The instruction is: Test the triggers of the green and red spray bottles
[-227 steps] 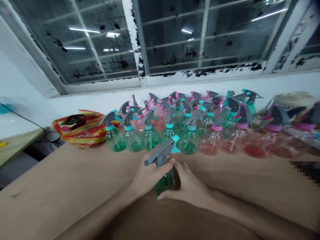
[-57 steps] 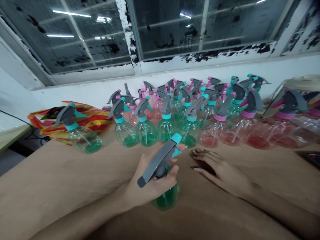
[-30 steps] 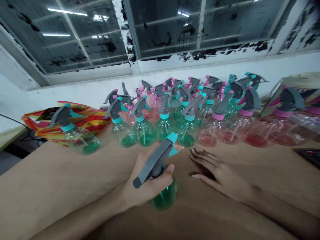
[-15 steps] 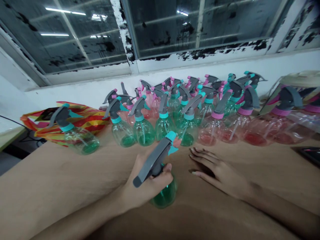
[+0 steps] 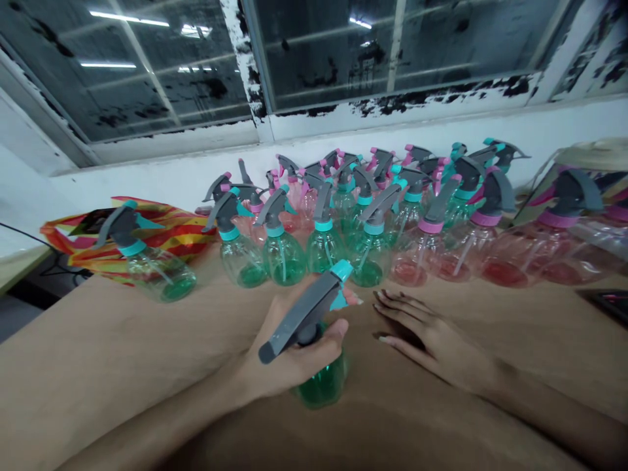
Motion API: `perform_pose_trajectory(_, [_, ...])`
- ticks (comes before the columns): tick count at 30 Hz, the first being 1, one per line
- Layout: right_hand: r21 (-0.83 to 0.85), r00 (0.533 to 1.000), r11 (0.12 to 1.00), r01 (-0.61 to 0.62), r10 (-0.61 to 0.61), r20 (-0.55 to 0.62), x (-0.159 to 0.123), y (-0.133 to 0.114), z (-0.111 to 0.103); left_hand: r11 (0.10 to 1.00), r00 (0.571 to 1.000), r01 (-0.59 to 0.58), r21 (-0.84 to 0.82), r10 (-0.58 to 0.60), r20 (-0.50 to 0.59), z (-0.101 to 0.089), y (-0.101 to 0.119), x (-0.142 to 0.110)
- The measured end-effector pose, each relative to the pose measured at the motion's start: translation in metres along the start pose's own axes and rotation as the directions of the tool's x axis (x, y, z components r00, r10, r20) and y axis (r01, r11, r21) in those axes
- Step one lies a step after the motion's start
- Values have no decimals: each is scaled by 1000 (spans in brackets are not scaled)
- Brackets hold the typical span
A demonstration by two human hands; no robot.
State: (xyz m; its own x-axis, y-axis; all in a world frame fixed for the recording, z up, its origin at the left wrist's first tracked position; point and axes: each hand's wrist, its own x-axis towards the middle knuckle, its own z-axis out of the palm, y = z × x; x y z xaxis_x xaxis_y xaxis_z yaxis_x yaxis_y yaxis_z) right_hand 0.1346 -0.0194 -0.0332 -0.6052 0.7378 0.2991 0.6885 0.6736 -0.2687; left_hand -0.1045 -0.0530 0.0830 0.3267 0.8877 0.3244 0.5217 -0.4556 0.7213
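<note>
My left hand point(image 5: 284, 356) is wrapped round the neck of a green spray bottle point(image 5: 321, 386) that stands on the brown table point(image 5: 122, 353). Its grey trigger head point(image 5: 301, 313) with a teal nozzle points away from me, and a finger reaches toward the trigger. My right hand point(image 5: 426, 337) lies flat on the table just to the right of the bottle, fingers stretched out, holding nothing.
Several green and pink spray bottles point(image 5: 343, 216) crowd the back of the table below a window. One green bottle point(image 5: 157, 275) stands apart at the left, in front of a red and yellow bag point(image 5: 161, 229). A dark flat object point(image 5: 608, 302) lies at the right edge.
Since 7.6 s ago my right hand has left the bottle and lies flat on the table, and one green bottle now stands apart at the left. In the last second almost nothing has moved.
</note>
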Motion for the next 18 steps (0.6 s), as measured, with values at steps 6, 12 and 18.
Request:
perform_pose_trajectory(6, [16, 1000, 1000, 0, 0, 0, 0, 0, -1, 997, 1000, 9, -82, -8, 14, -3, 5, -1])
perform_pose_trajectory(12, [19, 1000, 1000, -12, 12, 3, 0, 1, 0, 999, 998, -53, -3, 53, 16, -8, 5, 0])
perform_pose_trajectory(18, [36, 1000, 999, -6, 6, -10, 0, 3, 2, 996, 993, 77, -47, -81, -86, 5, 1, -4])
